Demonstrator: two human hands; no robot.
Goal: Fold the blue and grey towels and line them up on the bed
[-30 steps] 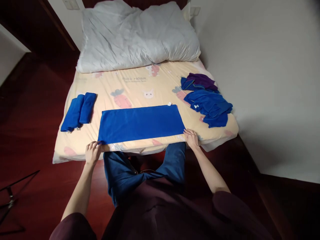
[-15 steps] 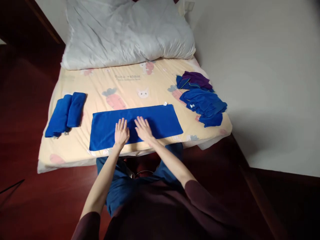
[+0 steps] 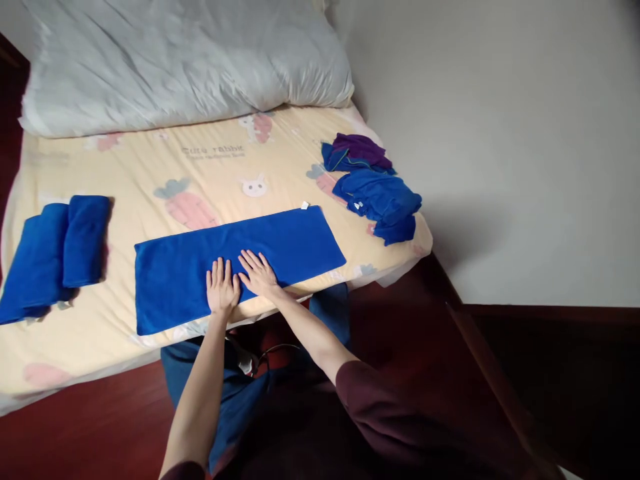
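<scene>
A blue towel (image 3: 295,243) lies flat as a long strip along the near edge of the bed, with a small white tag at its far edge. My left hand (image 3: 223,287) rests palm down on the towel's near edge, its fingers stretched out. Beside it, my right hand (image 3: 258,272) also lies flat on the cloth, fingers spread and pointing up to the left. Neither hand grips anything. To the left are folded blue towels (image 3: 37,263), one overlapping another, and a rolled or folded blue towel (image 3: 87,239) next to them.
Crumpled blue cloths (image 3: 383,203) and a purple cloth (image 3: 363,150) lie in a heap at the bed's right side. A pale grey quilt or pillow (image 3: 190,67) covers the far end of the patterned bed sheet (image 3: 280,173). A grey wall (image 3: 490,133) stands to the right.
The view has swung to the right, so everything sits further left. Both hands have come from the towel's middle towards its near edge, staying flat.
</scene>
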